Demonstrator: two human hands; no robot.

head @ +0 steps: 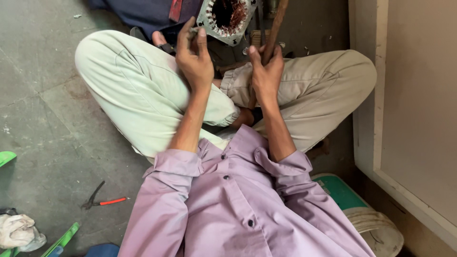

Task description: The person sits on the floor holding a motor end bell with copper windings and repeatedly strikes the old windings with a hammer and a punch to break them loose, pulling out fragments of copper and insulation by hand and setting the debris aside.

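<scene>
A person sits cross-legged on the concrete floor (pixel 52 109), a motor stator (pixel 227 18) between the knees, its copper-wound bore cut off at the frame's top. A white bucket (pixel 376 228) stands partly hidden, contents unseen. The right hand (pixel 266 76) clenches a rusty rod (pixel 276 28); the left hand (pixel 194 59) pinches something small, indistinct. Pliers (pixel 101 200) lie nearby.

Lilac shirt (pixel 238 204), pale green trousers (pixel 143 90), grey floor (pixel 43 95), red-handled pliers (pixel 102 202), rusty brown rod (pixel 275 28).
</scene>
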